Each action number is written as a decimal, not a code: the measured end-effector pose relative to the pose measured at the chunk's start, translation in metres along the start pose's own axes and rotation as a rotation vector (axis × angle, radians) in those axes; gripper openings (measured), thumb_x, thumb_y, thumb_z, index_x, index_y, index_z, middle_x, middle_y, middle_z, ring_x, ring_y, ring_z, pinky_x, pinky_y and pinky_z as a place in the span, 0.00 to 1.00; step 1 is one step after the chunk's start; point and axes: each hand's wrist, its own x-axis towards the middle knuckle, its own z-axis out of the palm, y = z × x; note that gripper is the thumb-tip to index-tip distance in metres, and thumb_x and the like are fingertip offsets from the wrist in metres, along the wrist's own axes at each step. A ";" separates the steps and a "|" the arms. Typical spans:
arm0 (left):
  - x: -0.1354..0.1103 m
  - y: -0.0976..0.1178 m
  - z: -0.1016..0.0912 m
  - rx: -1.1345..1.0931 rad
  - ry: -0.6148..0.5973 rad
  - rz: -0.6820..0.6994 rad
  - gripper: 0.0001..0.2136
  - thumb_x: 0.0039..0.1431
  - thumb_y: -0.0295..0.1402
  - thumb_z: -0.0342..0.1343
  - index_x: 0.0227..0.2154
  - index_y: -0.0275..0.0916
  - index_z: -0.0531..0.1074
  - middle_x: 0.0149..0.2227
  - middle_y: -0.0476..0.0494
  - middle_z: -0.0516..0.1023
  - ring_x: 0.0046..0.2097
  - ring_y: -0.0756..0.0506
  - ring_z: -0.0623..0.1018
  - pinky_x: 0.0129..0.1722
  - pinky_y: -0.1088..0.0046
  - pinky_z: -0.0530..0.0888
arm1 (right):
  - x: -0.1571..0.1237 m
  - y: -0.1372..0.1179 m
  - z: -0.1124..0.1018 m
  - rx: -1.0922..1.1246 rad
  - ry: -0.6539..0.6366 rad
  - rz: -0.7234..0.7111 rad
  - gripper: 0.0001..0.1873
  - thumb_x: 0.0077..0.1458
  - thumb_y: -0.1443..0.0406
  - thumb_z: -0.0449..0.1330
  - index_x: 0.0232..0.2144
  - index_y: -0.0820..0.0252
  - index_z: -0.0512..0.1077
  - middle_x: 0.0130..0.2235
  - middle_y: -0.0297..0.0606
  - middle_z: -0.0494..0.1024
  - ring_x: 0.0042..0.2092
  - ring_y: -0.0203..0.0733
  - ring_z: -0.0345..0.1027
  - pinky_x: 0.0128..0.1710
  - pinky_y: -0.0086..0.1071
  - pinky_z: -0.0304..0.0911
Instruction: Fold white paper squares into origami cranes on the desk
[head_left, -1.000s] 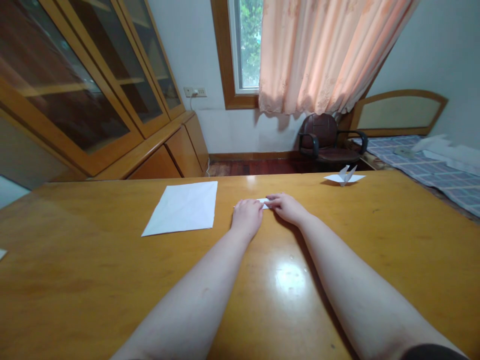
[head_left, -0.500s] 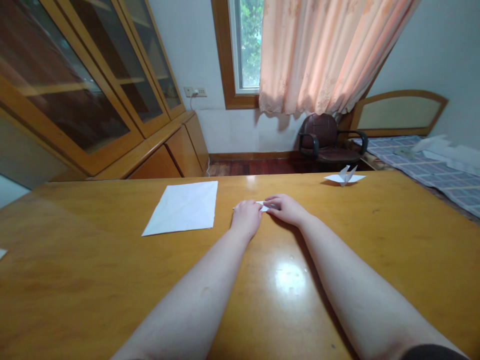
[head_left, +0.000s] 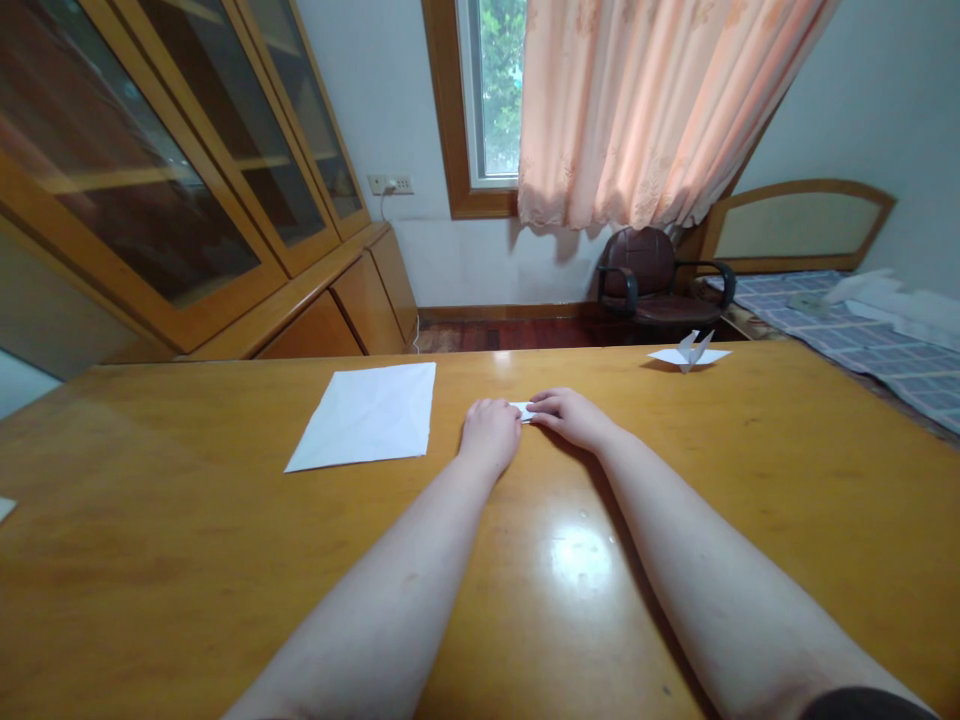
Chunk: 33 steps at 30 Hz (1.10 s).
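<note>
Between my hands a small folded piece of white paper [head_left: 523, 411] lies on the wooden table [head_left: 360, 600], mostly covered by fingers. My left hand [head_left: 490, 436] is closed over its left part, fingers curled down. From the right, my right hand [head_left: 568, 415] presses thumb and fingers on its other end. To the left rests a larger white sheet of paper [head_left: 367, 415] with faint creases, lying flat. A folded paper crane [head_left: 690, 352] with spread wings stands near the far right edge of the table.
A glass-door cabinet [head_left: 225, 150] stands on the left behind the table. Past the far edge are a brown armchair [head_left: 641, 275] and a bed [head_left: 862, 320] with a plaid cover. A pale corner of some object [head_left: 6, 508] shows at the left border.
My left hand has shifted very slightly left, and its fingers sit a little differently on the folded paper. My right hand stays nearly in place.
</note>
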 end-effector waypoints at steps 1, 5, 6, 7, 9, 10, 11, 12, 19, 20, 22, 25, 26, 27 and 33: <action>0.000 0.000 0.000 -0.002 0.002 -0.004 0.13 0.62 0.35 0.46 0.36 0.40 0.76 0.36 0.41 0.75 0.43 0.42 0.72 0.48 0.63 0.65 | 0.000 0.000 0.000 -0.001 0.004 -0.001 0.15 0.58 0.57 0.55 0.40 0.54 0.78 0.45 0.41 0.77 0.46 0.44 0.70 0.49 0.37 0.63; 0.002 0.002 0.001 -0.015 0.020 -0.011 0.13 0.63 0.34 0.44 0.36 0.39 0.75 0.38 0.40 0.75 0.44 0.42 0.72 0.47 0.65 0.66 | 0.000 -0.002 -0.002 -0.006 0.000 0.005 0.14 0.59 0.60 0.53 0.39 0.56 0.78 0.44 0.42 0.78 0.47 0.44 0.70 0.50 0.36 0.62; 0.002 0.002 0.001 -0.022 0.013 -0.014 0.14 0.63 0.33 0.44 0.36 0.38 0.75 0.38 0.40 0.75 0.44 0.42 0.72 0.46 0.65 0.66 | 0.000 -0.003 -0.002 -0.007 0.002 0.009 0.14 0.59 0.60 0.53 0.38 0.56 0.78 0.44 0.41 0.78 0.47 0.44 0.70 0.50 0.36 0.61; 0.002 0.002 0.001 -0.030 -0.002 -0.018 0.14 0.64 0.33 0.43 0.37 0.38 0.74 0.38 0.40 0.75 0.43 0.42 0.73 0.45 0.65 0.67 | -0.001 -0.004 -0.003 -0.007 0.003 0.012 0.14 0.59 0.60 0.54 0.37 0.57 0.78 0.43 0.41 0.79 0.47 0.44 0.70 0.50 0.36 0.61; 0.002 0.002 0.000 -0.050 -0.043 -0.032 0.14 0.65 0.34 0.41 0.38 0.38 0.73 0.38 0.40 0.75 0.42 0.43 0.74 0.44 0.66 0.68 | -0.001 -0.007 -0.005 -0.005 -0.004 0.018 0.13 0.58 0.60 0.54 0.35 0.57 0.79 0.42 0.40 0.79 0.46 0.43 0.70 0.50 0.35 0.61; 0.003 0.002 0.000 -0.059 -0.058 -0.039 0.15 0.65 0.34 0.41 0.38 0.38 0.73 0.38 0.40 0.76 0.42 0.43 0.74 0.44 0.66 0.68 | -0.001 -0.008 -0.006 -0.003 -0.009 0.024 0.13 0.58 0.60 0.55 0.34 0.57 0.79 0.41 0.40 0.79 0.45 0.43 0.70 0.49 0.35 0.61; 0.003 0.002 0.000 -0.067 -0.068 -0.045 0.15 0.65 0.34 0.41 0.38 0.39 0.73 0.38 0.40 0.76 0.42 0.43 0.74 0.43 0.66 0.68 | -0.001 -0.009 -0.006 0.000 -0.012 0.033 0.13 0.58 0.61 0.55 0.33 0.57 0.79 0.40 0.40 0.80 0.44 0.42 0.70 0.49 0.35 0.61; 0.003 0.001 0.000 -0.075 -0.070 -0.050 0.14 0.65 0.35 0.41 0.39 0.39 0.73 0.38 0.40 0.76 0.42 0.43 0.74 0.43 0.67 0.68 | -0.001 -0.009 -0.007 0.005 -0.011 0.045 0.13 0.58 0.61 0.55 0.33 0.57 0.79 0.40 0.40 0.80 0.43 0.42 0.70 0.48 0.35 0.61; 0.004 -0.003 0.008 -0.145 -0.030 -0.069 0.13 0.63 0.33 0.45 0.48 0.43 0.70 0.45 0.43 0.76 0.46 0.43 0.73 0.45 0.67 0.68 | 0.002 -0.007 -0.003 -0.039 0.010 0.185 0.10 0.54 0.62 0.58 0.28 0.60 0.77 0.30 0.39 0.78 0.34 0.39 0.68 0.37 0.30 0.60; 0.005 -0.004 0.009 -0.146 -0.022 -0.072 0.14 0.63 0.32 0.46 0.49 0.43 0.69 0.46 0.43 0.75 0.47 0.43 0.73 0.46 0.67 0.68 | 0.002 -0.007 -0.002 -0.049 0.017 0.210 0.09 0.53 0.62 0.59 0.27 0.60 0.77 0.30 0.39 0.78 0.33 0.38 0.67 0.35 0.29 0.59; 0.005 -0.005 0.010 -0.132 -0.010 -0.077 0.15 0.62 0.32 0.48 0.50 0.42 0.68 0.48 0.42 0.74 0.47 0.43 0.72 0.47 0.67 0.68 | 0.002 -0.007 -0.002 -0.056 0.026 0.258 0.08 0.51 0.62 0.60 0.26 0.60 0.76 0.29 0.38 0.77 0.31 0.37 0.66 0.31 0.29 0.57; 0.004 -0.005 0.010 -0.088 -0.009 -0.080 0.14 0.61 0.34 0.48 0.48 0.42 0.70 0.46 0.41 0.73 0.48 0.42 0.71 0.47 0.66 0.68 | 0.001 -0.006 -0.001 -0.039 0.037 0.311 0.06 0.49 0.63 0.62 0.28 0.59 0.76 0.29 0.36 0.76 0.30 0.36 0.65 0.29 0.28 0.56; 0.004 -0.005 0.010 -0.075 -0.012 -0.081 0.14 0.61 0.35 0.48 0.47 0.42 0.71 0.46 0.41 0.74 0.48 0.41 0.71 0.46 0.65 0.68 | 0.001 -0.006 -0.001 -0.027 0.044 0.317 0.06 0.48 0.63 0.62 0.29 0.59 0.76 0.29 0.36 0.77 0.30 0.36 0.65 0.29 0.28 0.56; 0.004 -0.005 0.010 -0.066 -0.017 -0.082 0.13 0.61 0.36 0.48 0.46 0.42 0.72 0.45 0.41 0.74 0.47 0.41 0.71 0.46 0.64 0.68 | 0.001 -0.006 -0.001 -0.015 0.052 0.317 0.07 0.48 0.64 0.63 0.31 0.59 0.76 0.30 0.36 0.77 0.31 0.36 0.66 0.30 0.28 0.57; 0.005 -0.004 0.007 -0.089 -0.062 -0.085 0.11 0.60 0.38 0.50 0.43 0.44 0.73 0.44 0.43 0.74 0.48 0.41 0.70 0.46 0.64 0.67 | 0.003 -0.003 -0.002 -0.077 0.047 0.270 0.05 0.49 0.63 0.62 0.30 0.58 0.77 0.32 0.38 0.78 0.35 0.39 0.68 0.35 0.30 0.58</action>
